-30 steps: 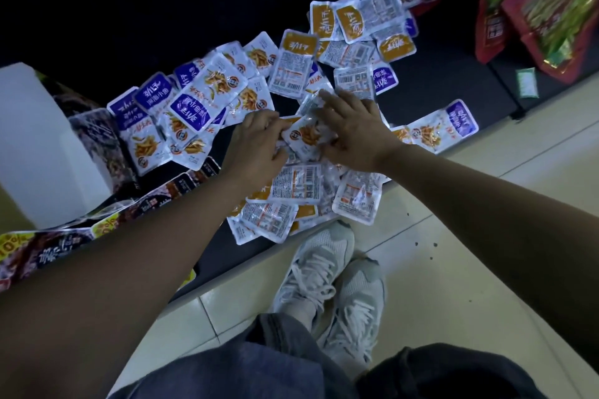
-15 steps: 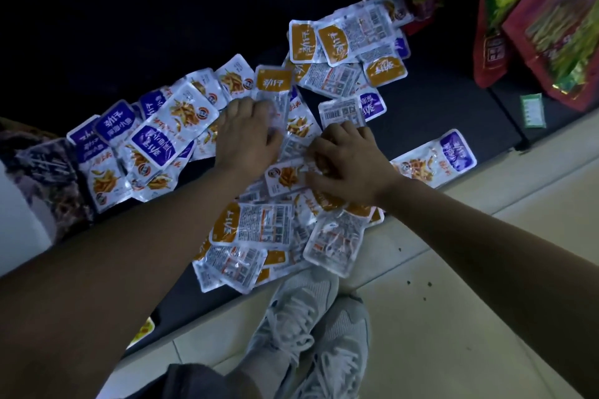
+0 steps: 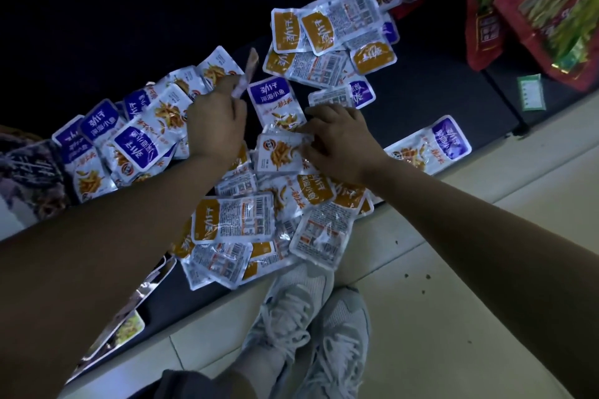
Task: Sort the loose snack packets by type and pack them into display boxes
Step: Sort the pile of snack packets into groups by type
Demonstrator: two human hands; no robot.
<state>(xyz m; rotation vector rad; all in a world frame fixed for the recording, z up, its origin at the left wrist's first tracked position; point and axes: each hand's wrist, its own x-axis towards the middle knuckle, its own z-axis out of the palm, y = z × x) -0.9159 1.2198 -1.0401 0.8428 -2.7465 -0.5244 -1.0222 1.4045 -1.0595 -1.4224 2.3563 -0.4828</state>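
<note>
Evidently the sorting step was in hand, with the packing not yet begun: the loose packets lay spread over a dark low shelf [image 3: 437, 91] at floor level, and no display box could be made out for certain. At the far left the purple-labelled packets [image 3: 136, 142] were heaped together, overlapping one another. Just right of that heap the left hand [image 3: 215, 126] was clenched round a lifted packet [image 3: 246, 74], seen edge-on and raised clear of the pile, its label hidden. Between the two hands a mixed pile remained, a purple-topped packet [image 3: 275, 100] lying above a fish-print packet [image 3: 280, 154]. The right hand [image 3: 340, 139] lay on that fish-print packet's right edge with bent fingers; whether it pinched it or only pressed it flat could not be told. Behind it, the orange-labelled packets [image 3: 330, 39] formed their own loose group, a lone purple packet [image 3: 431, 146] lay well apart by the shelf's front edge, and red bags [image 3: 534, 10] stood at the far right. The next move probably called for dropping the lifted packet onto the heap matching its colour, then freeing the fish-print one without dragging its slippery neighbours off the shelf's edge.
</note>
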